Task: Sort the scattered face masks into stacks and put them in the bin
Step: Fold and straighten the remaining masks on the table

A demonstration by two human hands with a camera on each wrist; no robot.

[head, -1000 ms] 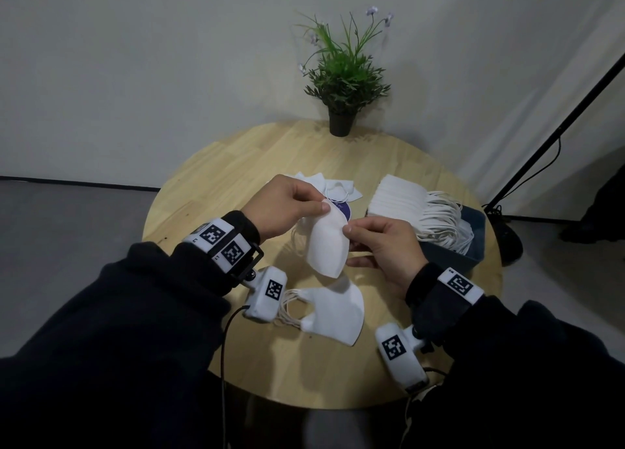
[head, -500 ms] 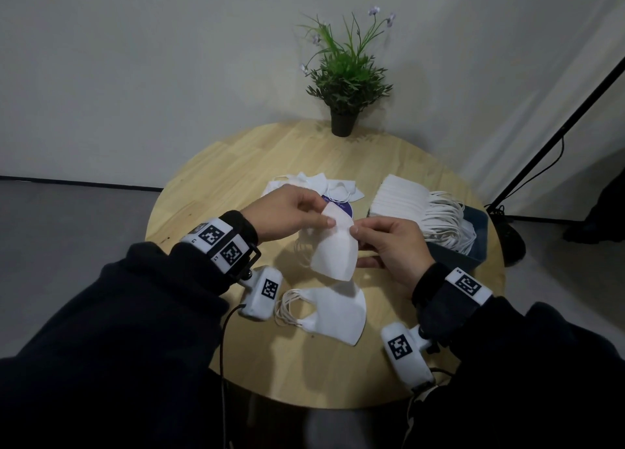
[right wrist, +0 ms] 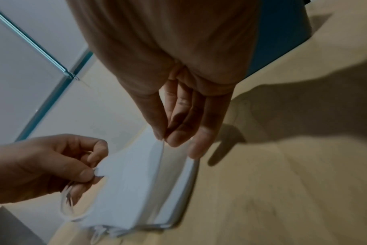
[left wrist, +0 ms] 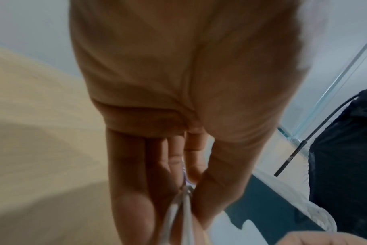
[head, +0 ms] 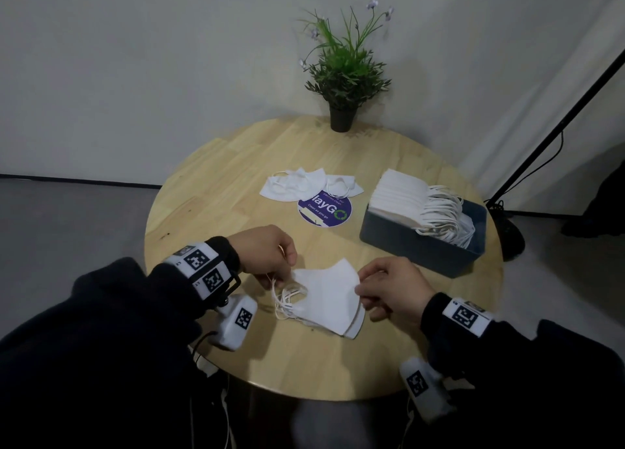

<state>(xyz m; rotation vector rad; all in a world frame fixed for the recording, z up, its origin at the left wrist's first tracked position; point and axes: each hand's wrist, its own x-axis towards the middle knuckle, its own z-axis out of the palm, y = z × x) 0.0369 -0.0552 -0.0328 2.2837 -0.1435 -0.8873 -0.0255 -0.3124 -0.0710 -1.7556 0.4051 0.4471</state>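
Grey wall behind, grey floor below, and a round wooden table (head: pixel 216 191) fills the middle of the head view. Starting at nine o'clock: the left hand (head: pixel 263 256), dark sleeve and tagged wristband trailing, has finger and thumb pinched on the ear loops (head: pixel 287 296) of the top face mask (head: pixel 329 289). From the left wrist camera those loops (left wrist: pixel 184 207) run out between thumb and fingers, though the shot is blurred. Centre stage, near six o'clock, that mask lies on a small stack of masks (head: pixel 351 328) on the wood, edges not quite lined up. Further back at twelve o'clock, loose masks (head: pixel 297 186) lie scattered, overlapping a round purple sticker (head: pixel 326 213), and behind them a potted plant (head: pixel 343 76) stands at the table's far edge. Moving right, the right hand (head: pixel 394 288) pinches the mask's right edge; the right wrist view shows thumb and fingertips (right wrist: pixel 176 139) closed on that thin white edge, left hand (right wrist: pixel 42 165) opposite. At two o'clock, a dark bin (head: pixel 419 245) sits beside the right hand, well packed with a tall row of stacked masks (head: pixel 395 195), loops spilling to the right. Off the table at three o'clock, a black stand pole (head: pixel 554 134) slants up the wall, cable hanging along it.
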